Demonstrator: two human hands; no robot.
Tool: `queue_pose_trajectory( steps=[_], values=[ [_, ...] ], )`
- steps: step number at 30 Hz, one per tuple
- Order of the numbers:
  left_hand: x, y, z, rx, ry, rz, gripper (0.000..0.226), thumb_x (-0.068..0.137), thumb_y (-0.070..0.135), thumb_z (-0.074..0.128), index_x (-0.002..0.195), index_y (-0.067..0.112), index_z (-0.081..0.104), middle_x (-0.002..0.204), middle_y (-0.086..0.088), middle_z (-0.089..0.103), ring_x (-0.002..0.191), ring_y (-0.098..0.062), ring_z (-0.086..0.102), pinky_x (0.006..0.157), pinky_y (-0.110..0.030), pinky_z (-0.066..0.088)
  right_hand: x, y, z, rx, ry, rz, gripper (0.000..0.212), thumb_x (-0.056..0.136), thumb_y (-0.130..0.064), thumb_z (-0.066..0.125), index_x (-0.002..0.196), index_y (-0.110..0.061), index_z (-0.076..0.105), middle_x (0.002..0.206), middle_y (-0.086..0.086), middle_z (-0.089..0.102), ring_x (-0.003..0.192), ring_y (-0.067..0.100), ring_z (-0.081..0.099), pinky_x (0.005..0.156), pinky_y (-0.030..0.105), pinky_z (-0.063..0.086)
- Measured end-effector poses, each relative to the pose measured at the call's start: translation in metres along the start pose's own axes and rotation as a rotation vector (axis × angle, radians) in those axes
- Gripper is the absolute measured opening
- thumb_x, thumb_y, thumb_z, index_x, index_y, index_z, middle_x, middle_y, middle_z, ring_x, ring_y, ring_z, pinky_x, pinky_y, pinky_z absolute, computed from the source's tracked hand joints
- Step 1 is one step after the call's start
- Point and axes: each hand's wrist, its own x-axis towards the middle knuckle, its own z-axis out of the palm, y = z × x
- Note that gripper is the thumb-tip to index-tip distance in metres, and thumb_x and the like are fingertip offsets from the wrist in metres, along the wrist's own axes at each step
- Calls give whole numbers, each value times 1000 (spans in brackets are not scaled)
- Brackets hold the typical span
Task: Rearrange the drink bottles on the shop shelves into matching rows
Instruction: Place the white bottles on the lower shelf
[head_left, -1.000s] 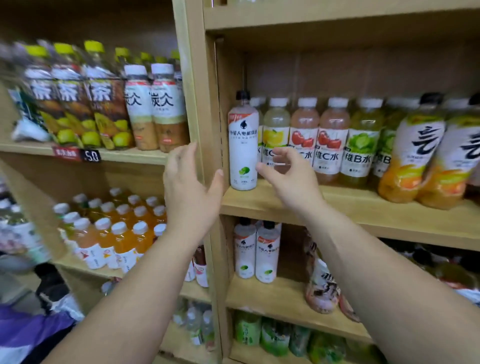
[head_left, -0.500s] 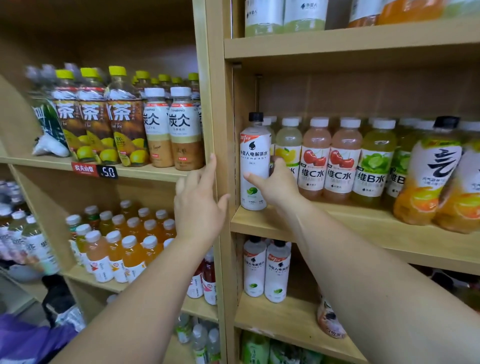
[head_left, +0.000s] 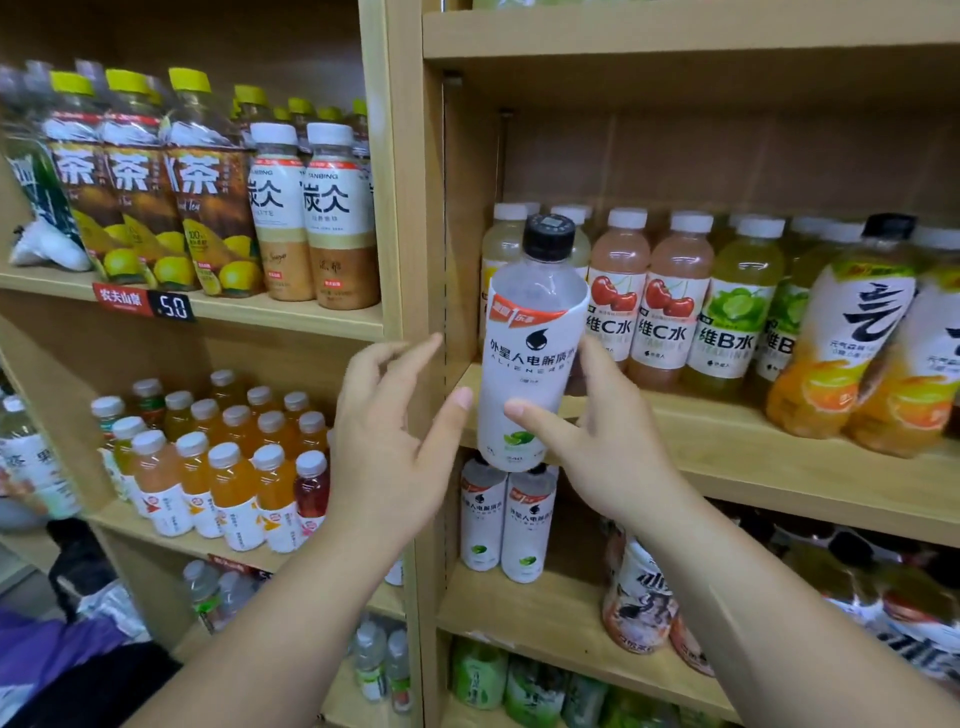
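Observation:
My right hand (head_left: 597, 441) grips a white electrolyte-water bottle (head_left: 530, 358) with a black cap, lifted off the middle shelf (head_left: 727, 457) and tilted toward me. My left hand (head_left: 395, 436) hovers open just left of the bottle in front of the wooden upright, its thumb tip close to the label without touching it. Two matching white bottles (head_left: 506, 519) stand on the shelf below, directly under the held one. Behind it on the middle shelf stand yellow, cherry (head_left: 670, 301) and lime (head_left: 732, 312) vitamin-water bottles in a row.
Orange-label bottles (head_left: 841, 332) stand at the right of the middle shelf. The left bay holds lemon tea (head_left: 208, 192) and coffee bottles (head_left: 337, 218) above, small juice bottles (head_left: 234, 462) below. The wooden upright (head_left: 415, 208) divides the bays. Green bottles fill the bottom shelf.
My right hand has taken the white bottle and lifted it off the middle shelf toward me. My left hand came off the upright and moved near the bottle.

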Motion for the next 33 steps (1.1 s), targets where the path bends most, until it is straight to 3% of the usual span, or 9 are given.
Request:
queue_pose_trajectory(
  steps=[4,8,14,18,20,23,28,31,33],
  values=[
    [-22,15,-2,-322,-155,-76,56,87,51,61,141,37,57,116,6,68,98,-13,67,75,-17,53,-38,-3,-8,29,-59,26,56,84,-34,82,129,-41,51,119,-37,62,111,-16,56,84,8,47],
    [-45,15,-4,-414,-276,-113,46,83,41,70,127,49,64,110,13,74,97,-14,70,70,-20,55,-69,21,6,99,-130,128,65,75,-53,79,134,-37,55,126,-23,67,117,0,62,92,37,58],
    [-93,-34,19,-268,-450,-374,41,81,36,76,119,47,65,107,23,74,87,-8,72,75,-35,59,-103,93,50,91,-198,279,65,75,-52,79,133,-43,51,129,-20,66,120,4,63,94,45,58],
    [-120,-62,39,-189,-482,-463,36,91,19,77,119,38,66,102,22,76,76,-2,74,74,-28,59,-118,137,88,92,-218,385,64,73,-50,79,129,-36,52,126,-16,66,117,6,64,93,45,58],
    [-126,-70,46,-158,-478,-486,35,94,19,73,115,44,62,98,35,72,69,0,73,65,-21,55,-119,152,106,79,-227,413,60,78,-39,82,129,-29,53,125,-11,67,115,7,64,94,45,57],
    [-129,-81,57,-109,-504,-529,41,99,23,66,137,35,58,102,25,74,64,5,67,60,-20,48,-114,170,128,87,-180,460,55,81,-20,85,128,-21,54,120,-8,66,111,10,64,95,41,55],
    [-131,-94,67,-121,-637,-619,63,104,14,52,160,32,32,139,9,65,124,1,61,104,-32,52,-108,192,153,84,-86,534,56,80,-14,85,127,-20,54,119,-3,68,111,14,63,96,40,54],
    [-134,-104,71,-196,-674,-678,68,103,14,48,162,38,23,152,7,54,139,1,48,114,-43,46,-107,200,165,85,-57,548,61,80,-15,86,131,-22,54,120,-5,68,112,12,63,97,41,55],
    [-137,-109,71,-234,-669,-706,72,100,14,48,161,42,21,156,7,49,143,1,43,118,-43,41,-105,201,172,65,-30,548,63,78,-16,87,132,-21,55,121,-5,67,113,11,62,97,38,54]
  ],
)
